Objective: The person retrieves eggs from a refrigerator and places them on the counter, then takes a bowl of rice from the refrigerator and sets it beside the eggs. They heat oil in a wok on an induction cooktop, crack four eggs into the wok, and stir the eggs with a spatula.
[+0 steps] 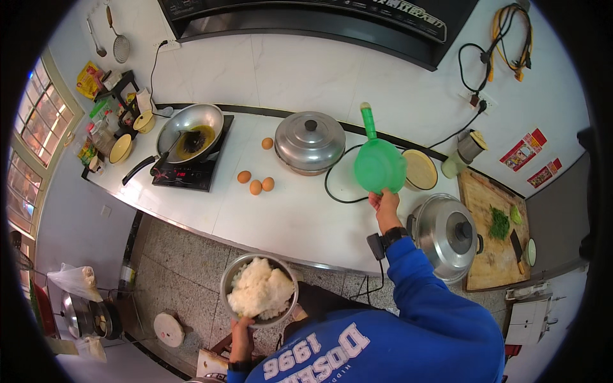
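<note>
My left hand (243, 335) grips the rim of a metal bowl (224, 292) heaped with cooked white rice (261, 287), held out in front of the counter's edge above the floor. Farther right, my right hand (387, 206) has its fingers on the near rim of a green plastic water dipper (378, 165). The dipper's handle points away toward the wall. Just beyond it, a yellow enamel basin (421, 170) with pale contents is partly covered by the dipper. To the dipper's left stands a lidded aluminium pot (310, 143).
A wok (191, 131) with yellow oil and a spatula sits on an induction cooker (184, 177). Several eggs (255, 186) lie loose on the counter (287, 215). At right are a lidded steamer pot (445, 237) and a cutting board (471, 263) with chopped greens and a knife (517, 251).
</note>
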`<move>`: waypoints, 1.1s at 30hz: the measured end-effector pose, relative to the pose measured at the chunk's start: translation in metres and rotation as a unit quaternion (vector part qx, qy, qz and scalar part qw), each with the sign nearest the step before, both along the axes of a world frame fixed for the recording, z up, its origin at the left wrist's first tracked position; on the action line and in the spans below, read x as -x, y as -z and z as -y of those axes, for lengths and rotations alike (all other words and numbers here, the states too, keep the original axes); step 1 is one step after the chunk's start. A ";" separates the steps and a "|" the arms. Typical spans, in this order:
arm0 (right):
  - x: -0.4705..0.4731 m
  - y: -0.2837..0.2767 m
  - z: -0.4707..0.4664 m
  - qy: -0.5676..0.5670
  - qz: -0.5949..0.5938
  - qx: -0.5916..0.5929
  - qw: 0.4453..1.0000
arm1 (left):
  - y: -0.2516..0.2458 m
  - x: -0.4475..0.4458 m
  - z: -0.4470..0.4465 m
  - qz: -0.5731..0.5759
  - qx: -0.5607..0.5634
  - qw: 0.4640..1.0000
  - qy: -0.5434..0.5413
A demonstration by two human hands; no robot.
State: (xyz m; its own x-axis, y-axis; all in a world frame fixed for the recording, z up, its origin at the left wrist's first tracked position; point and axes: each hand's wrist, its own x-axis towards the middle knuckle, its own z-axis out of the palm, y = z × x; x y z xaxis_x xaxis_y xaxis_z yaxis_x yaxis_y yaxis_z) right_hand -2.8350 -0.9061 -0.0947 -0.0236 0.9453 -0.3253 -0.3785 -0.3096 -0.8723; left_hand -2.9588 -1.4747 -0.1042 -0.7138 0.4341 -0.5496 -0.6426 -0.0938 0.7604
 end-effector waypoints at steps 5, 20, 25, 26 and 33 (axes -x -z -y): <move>0.047 0.060 -0.073 0.030 0.008 0.074 0.997 | 0.018 0.090 -0.086 0.025 0.088 0.981 0.170; 0.170 -0.004 0.008 -0.314 0.011 0.157 0.936 | 0.049 0.225 -0.237 0.038 -0.043 0.928 0.369; 0.219 -0.004 0.005 -0.227 -0.035 0.164 0.959 | 0.030 0.244 -0.261 0.055 -0.050 0.911 0.407; 0.222 -0.002 0.006 -0.211 -0.024 0.170 0.962 | 0.026 0.248 -0.262 0.054 -0.041 0.908 0.414; 0.222 0.012 -0.006 -0.142 0.010 0.197 0.970 | 0.026 0.289 -0.234 0.088 0.020 0.878 0.469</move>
